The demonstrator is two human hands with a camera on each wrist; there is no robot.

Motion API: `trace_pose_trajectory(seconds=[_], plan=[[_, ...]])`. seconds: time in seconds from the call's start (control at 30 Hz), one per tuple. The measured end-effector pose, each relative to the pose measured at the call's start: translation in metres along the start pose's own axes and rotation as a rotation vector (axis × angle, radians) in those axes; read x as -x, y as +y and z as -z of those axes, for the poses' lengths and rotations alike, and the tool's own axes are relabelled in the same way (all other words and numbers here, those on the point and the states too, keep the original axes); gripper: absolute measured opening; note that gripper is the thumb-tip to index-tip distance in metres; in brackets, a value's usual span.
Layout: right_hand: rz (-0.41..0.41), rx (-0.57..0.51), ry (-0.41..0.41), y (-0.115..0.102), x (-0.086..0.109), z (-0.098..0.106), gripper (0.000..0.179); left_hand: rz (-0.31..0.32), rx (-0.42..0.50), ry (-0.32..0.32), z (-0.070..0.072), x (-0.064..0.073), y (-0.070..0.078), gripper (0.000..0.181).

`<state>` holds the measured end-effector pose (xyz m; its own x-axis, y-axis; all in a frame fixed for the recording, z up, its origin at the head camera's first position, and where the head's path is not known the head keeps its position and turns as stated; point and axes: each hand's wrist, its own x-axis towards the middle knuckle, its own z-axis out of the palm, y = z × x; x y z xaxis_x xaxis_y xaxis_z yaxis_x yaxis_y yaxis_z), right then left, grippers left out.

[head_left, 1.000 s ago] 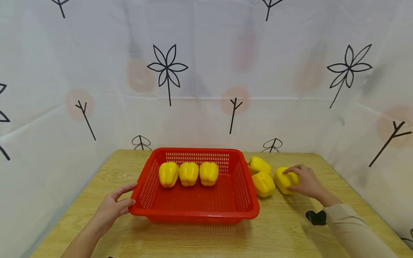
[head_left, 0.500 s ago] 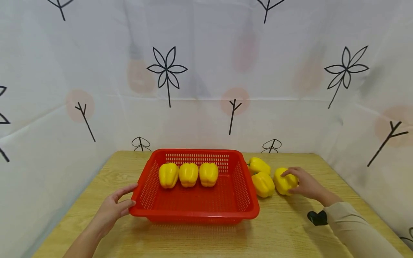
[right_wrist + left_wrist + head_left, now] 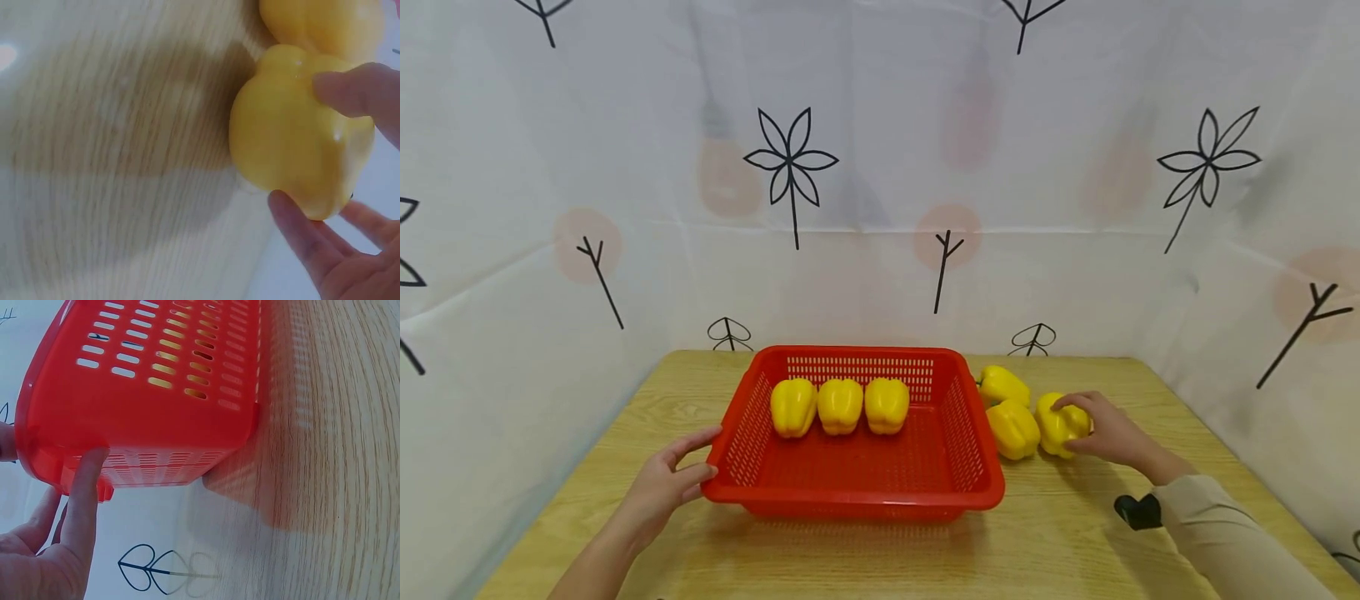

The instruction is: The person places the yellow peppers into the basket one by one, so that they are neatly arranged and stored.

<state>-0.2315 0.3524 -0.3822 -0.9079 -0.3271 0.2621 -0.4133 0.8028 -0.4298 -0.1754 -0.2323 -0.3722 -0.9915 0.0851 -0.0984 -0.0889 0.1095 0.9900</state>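
On the left, my left hand (image 3: pixel 658 483) holds the rim of a red plastic basket (image 3: pixel 850 498), thumb and fingers spread about its edge. The left wrist view shows fingers (image 3: pixel 84 494) against the slotted outer wall. In the basket, a row of yellow bell peppers (image 3: pixel 840 407) lines the back. My right hand (image 3: pixel 1108 429) grips another yellow bell pepper (image 3: pixel 1056 425) on the right of the table, thumb on one side and fingers on the other. In the right wrist view this pepper (image 3: pixel 281 131) sits low by the wood, its lobed end tilted.
Two more yellow bell peppers, one behind (image 3: pixel 1003 385) and one in front (image 3: pixel 1013 429), lie between the basket's right wall and my right hand. A small black piece (image 3: pixel 1138 511) is at the right cuff. Patterned white cloth (image 3: pixel 880 275) hangs behind the wooden table (image 3: pixel 820 558).
The gripped pepper has turned and shifted slightly towards the front, my right fingers moving with it. My left hand and the basket stay where they were.
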Motion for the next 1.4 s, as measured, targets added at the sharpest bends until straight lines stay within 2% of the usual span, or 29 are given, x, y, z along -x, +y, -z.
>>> trace_pose_trajectory(seconds=[0.23, 0.53, 0.7, 1.03, 1.23, 1.4], plan=[[0.028, 0.036, -0.002, 0.003, -0.004, -0.004, 0.049, -0.005, 0.010, -0.004, 0.001, 0.000, -0.001, 0.063], [-0.028, 0.008, 0.001, 0.003, -0.001, -0.001, 0.049, 0.009, 0.006, 0.010, 0.001, 0.000, -0.001, 0.062], [0.000, -0.022, 0.032, 0.001, -0.001, 0.006, 0.051, 0.012, 0.004, 0.014, 0.001, 0.001, -0.001, 0.062], [0.022, -0.048, 0.079, -0.015, -0.004, 0.021, 0.051, 0.008, 0.001, 0.016, -0.002, 0.000, 0.000, 0.061], [-0.005, -0.063, 0.073, -0.024, -0.007, 0.029, 0.053, 0.004, 0.011, -0.006, -0.002, 0.000, 0.000, 0.061], [0.013, -0.090, 0.078, -0.034, -0.009, 0.033, 0.053, 0.004, 0.018, -0.004, -0.001, 0.001, 0.000, 0.061]])
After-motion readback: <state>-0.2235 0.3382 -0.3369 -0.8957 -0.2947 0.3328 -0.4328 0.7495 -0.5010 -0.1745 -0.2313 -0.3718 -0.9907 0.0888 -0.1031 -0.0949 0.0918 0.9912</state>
